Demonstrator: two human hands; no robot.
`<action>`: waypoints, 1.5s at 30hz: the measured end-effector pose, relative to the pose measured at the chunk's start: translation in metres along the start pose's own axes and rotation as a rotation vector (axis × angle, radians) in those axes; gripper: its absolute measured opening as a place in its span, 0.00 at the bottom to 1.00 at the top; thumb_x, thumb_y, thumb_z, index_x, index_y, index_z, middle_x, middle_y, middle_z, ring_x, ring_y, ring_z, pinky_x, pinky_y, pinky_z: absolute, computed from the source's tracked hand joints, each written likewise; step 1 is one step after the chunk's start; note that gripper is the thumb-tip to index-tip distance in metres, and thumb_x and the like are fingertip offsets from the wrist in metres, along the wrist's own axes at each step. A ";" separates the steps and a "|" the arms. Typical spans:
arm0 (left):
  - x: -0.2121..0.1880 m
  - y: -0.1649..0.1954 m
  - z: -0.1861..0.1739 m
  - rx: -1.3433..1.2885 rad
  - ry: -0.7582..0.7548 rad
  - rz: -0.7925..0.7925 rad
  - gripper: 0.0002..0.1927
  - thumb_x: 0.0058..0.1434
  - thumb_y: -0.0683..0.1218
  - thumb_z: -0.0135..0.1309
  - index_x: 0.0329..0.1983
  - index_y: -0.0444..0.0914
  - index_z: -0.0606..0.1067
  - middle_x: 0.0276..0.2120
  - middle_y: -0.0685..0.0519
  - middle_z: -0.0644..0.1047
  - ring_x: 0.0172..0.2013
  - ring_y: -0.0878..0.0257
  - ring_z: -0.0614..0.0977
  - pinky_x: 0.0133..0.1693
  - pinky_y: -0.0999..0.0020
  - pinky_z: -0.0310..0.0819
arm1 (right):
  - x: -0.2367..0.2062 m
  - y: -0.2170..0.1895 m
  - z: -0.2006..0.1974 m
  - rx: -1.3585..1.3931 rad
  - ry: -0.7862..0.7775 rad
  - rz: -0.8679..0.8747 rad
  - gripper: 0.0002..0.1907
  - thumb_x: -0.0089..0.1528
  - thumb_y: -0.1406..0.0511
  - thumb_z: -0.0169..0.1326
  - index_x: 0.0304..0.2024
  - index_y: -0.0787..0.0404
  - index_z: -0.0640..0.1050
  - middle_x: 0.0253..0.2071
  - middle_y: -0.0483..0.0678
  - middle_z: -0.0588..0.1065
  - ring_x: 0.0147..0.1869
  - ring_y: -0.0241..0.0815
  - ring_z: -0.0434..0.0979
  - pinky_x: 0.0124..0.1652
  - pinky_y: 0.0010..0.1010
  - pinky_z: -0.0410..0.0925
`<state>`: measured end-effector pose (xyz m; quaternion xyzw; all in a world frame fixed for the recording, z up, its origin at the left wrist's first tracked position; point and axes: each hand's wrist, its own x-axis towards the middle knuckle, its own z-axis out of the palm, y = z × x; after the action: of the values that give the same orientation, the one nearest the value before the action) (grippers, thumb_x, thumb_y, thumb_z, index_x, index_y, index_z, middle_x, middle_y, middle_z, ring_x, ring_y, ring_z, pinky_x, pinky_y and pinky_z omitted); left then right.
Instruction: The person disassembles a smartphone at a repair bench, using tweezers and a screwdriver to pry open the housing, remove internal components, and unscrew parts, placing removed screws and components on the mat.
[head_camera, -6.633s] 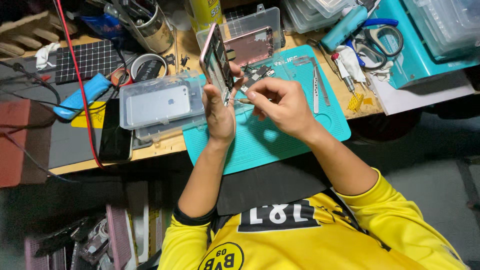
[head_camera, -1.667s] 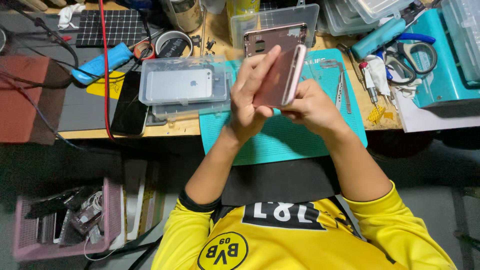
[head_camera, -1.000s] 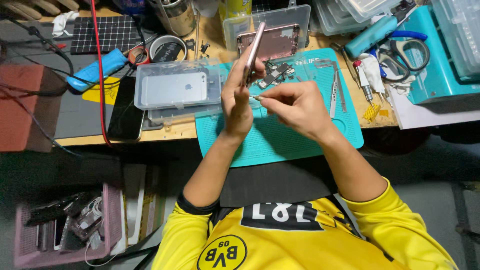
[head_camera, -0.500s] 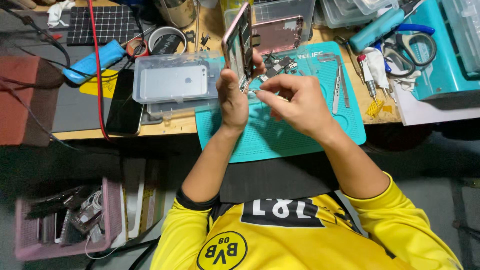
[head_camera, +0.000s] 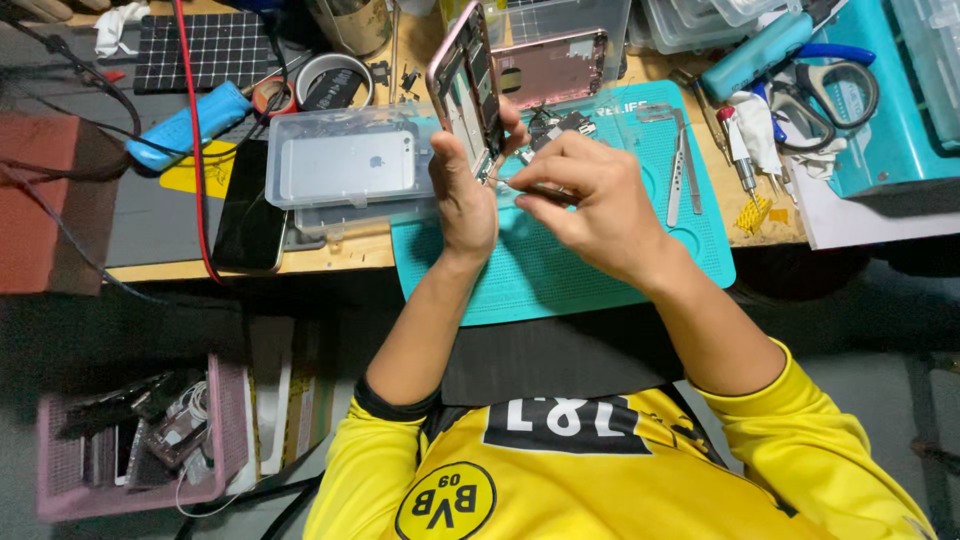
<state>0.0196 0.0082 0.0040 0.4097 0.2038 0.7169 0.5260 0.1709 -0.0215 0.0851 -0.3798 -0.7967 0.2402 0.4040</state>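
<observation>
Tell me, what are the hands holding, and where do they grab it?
The left hand grips an opened pink phone frame by its lower end, upright. The right hand pinches a thin metal tool near its tip.

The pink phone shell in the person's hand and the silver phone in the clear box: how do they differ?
The pink phone shell is held tilted on edge in the left hand, while the silver phone lies flat in the clear box. The pink phone shell is opened, showing its inner parts; the silver phone shows only its closed back. The right hand works a thin tool at the pink one; nothing touches the silver one. Both are slim, round-cornered phone bodies.
</observation>
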 end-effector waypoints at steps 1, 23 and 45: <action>0.000 0.000 -0.001 -0.026 -0.007 -0.005 0.40 0.74 0.72 0.35 0.60 0.31 0.69 0.48 0.51 0.76 0.47 0.61 0.80 0.57 0.61 0.78 | 0.000 -0.001 0.002 0.078 0.000 0.131 0.08 0.64 0.68 0.62 0.43 0.67 0.82 0.27 0.46 0.77 0.27 0.32 0.78 0.27 0.23 0.69; 0.002 0.005 0.004 -0.133 -0.025 -0.052 0.42 0.72 0.73 0.35 0.70 0.35 0.66 0.48 0.51 0.76 0.48 0.61 0.79 0.55 0.61 0.78 | 0.002 -0.009 -0.009 -0.043 -0.061 0.051 0.10 0.60 0.71 0.61 0.44 0.63 0.84 0.31 0.48 0.75 0.31 0.32 0.73 0.31 0.26 0.66; 0.017 0.024 -0.002 -0.481 0.054 -0.101 0.46 0.71 0.77 0.26 0.76 0.41 0.60 0.47 0.48 0.75 0.47 0.58 0.77 0.51 0.55 0.78 | -0.003 0.069 -0.055 1.042 -0.091 0.563 0.18 0.67 0.74 0.44 0.58 0.74 0.75 0.49 0.61 0.79 0.51 0.50 0.83 0.52 0.36 0.76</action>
<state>0.0017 0.0153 0.0260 0.2427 0.0613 0.7282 0.6380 0.2457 0.0220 0.0666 -0.3173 -0.4591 0.7136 0.4234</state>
